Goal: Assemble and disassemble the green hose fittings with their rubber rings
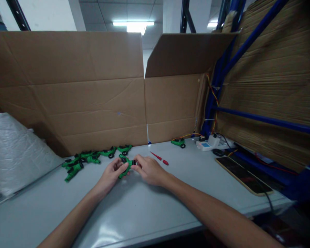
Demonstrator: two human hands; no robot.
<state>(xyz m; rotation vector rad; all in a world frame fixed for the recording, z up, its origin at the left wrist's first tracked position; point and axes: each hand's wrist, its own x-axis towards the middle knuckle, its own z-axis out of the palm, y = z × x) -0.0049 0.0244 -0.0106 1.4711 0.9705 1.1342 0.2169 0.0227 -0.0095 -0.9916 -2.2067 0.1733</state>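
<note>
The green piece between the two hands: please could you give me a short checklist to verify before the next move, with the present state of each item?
1. Left hand holds the green piece: ok.
2. Right hand has its fingers closed at the piece's black end: ok.
3. Black end fully seated: cannot tell, too small.
4. Red screwdriver lies loose on the table, beyond the right hand: ok.
5. Phone lies apart from both hands: ok.

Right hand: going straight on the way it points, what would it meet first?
Likely the green piece, held in the left hand; the right hand seems to touch it, though depth is unclear.
</note>
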